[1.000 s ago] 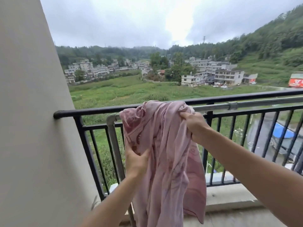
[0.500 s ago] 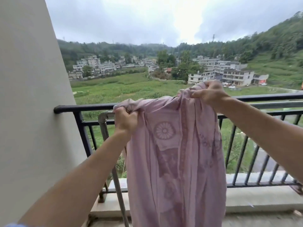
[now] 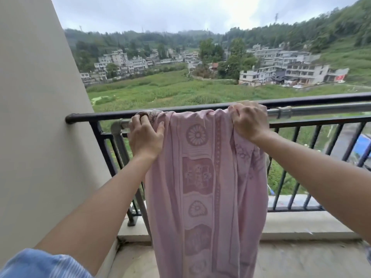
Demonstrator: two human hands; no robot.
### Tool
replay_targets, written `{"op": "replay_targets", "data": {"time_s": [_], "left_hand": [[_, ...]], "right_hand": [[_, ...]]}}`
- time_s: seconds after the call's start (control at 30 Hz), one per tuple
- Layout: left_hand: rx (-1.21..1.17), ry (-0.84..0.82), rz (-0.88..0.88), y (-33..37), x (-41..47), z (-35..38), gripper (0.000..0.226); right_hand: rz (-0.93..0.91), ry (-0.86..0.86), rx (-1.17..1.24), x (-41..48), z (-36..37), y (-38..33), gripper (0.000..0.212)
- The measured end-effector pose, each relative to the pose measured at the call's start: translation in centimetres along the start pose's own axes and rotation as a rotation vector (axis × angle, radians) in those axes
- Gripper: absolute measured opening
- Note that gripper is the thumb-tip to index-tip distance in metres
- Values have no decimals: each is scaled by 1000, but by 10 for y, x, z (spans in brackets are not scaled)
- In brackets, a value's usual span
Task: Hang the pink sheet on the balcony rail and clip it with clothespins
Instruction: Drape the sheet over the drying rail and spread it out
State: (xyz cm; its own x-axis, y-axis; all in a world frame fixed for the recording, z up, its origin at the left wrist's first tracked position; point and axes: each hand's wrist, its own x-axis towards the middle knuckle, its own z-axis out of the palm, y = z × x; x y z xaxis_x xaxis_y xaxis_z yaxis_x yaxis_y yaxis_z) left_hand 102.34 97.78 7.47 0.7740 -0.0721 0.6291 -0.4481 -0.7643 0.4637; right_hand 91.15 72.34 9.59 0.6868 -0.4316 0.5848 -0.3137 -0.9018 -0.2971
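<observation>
The pink sheet [image 3: 202,177], printed with flower motifs, hangs in a long bunched strip down toward the balcony floor. Its top edge is draped over the grey metal pipe [image 3: 321,111] that runs just inside the black balcony rail [image 3: 311,99]. My left hand [image 3: 145,137] grips the sheet's top left corner at the pipe's elbow. My right hand [image 3: 248,119] grips the top right edge on the pipe. No clothespins are in view.
A beige wall [image 3: 40,117] closes the left side, where the rail ends. The pipe's elbow turns into a slanted leg [image 3: 122,149] going down to the concrete curb [image 3: 301,223]. Black balusters run to the right. Fields and buildings lie beyond.
Both hands spread the bunched sheet apart and lowered its top edge onto the pipe. The right hand came down from above the rail; the view shifted left.
</observation>
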Motion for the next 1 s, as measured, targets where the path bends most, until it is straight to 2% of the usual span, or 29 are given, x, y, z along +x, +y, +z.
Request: {"op": "replay_targets", "data": {"time_s": [0.07, 0.1, 0.17, 0.2, 0.23, 0.27, 0.3, 0.33, 0.37, 0.47, 0.53, 0.6, 0.67, 0.73, 0.77, 0.83, 0.87, 0.93, 1.0], "left_hand": [[-286, 4, -139, -3, -30, 7, 67], [-454, -63, -273, -4, -45, 11, 75], [-724, -256, -534, -5, -63, 17, 73], [-812, -334, -586, -6, -66, 18, 60], [-839, -376, -567, -9, -66, 19, 44], [-820, -377, -507, -8, -66, 16, 28], [-774, -358, -434, -9, -62, 13, 16], [-709, -328, -347, -10, -56, 8, 11], [-649, -280, -260, -8, -48, 0, 12], [-584, -92, -113, 2, -1, -23, 15], [-636, -51, -92, 11, 36, -33, 14], [-635, -99, -119, 15, 61, -36, 23], [-580, -217, -147, 7, 72, -25, 37], [-441, -307, -134, 0, 49, -22, 22], [-397, -299, -110, -2, 35, -24, 25], [-426, -237, -89, -4, 14, -28, 30], [-515, -181, -147, -6, 9, -29, 30], [-761, -149, -376, -8, 7, -27, 33], [-1011, -304, -596, -13, 10, -23, 21]], "right_hand": [[-31, 146, 31, -36, 13, 3, 51], [8, 178, 78, -55, 19, 4, 64], [211, 135, 305, -89, 31, -1, 92], [331, 92, 420, -100, 34, -6, 99], [406, 43, 483, -106, 36, -9, 94], [432, -15, 495, -107, 36, -11, 75], [410, -38, 473, -107, 33, -16, 46], [379, -16, 432, -104, 27, -19, 19], [346, 22, 406, -99, 18, -23, 5], [294, 180, 371, -62, -24, -39, 18], [296, 211, 413, -31, -55, -51, 32], [341, 162, 422, -9, -73, -56, 37], [371, 55, 330, -6, -71, -55, 30], [401, -44, 250, -14, -55, -50, 21], [419, -39, 222, -19, -45, -47, 21], [480, 59, 190, -28, -31, -42, 47], [507, 118, 212, -34, -27, -43, 60], [501, 161, 222, -39, -20, -45, 71], [445, 67, 143, -46, -10, -53, 72]]}}
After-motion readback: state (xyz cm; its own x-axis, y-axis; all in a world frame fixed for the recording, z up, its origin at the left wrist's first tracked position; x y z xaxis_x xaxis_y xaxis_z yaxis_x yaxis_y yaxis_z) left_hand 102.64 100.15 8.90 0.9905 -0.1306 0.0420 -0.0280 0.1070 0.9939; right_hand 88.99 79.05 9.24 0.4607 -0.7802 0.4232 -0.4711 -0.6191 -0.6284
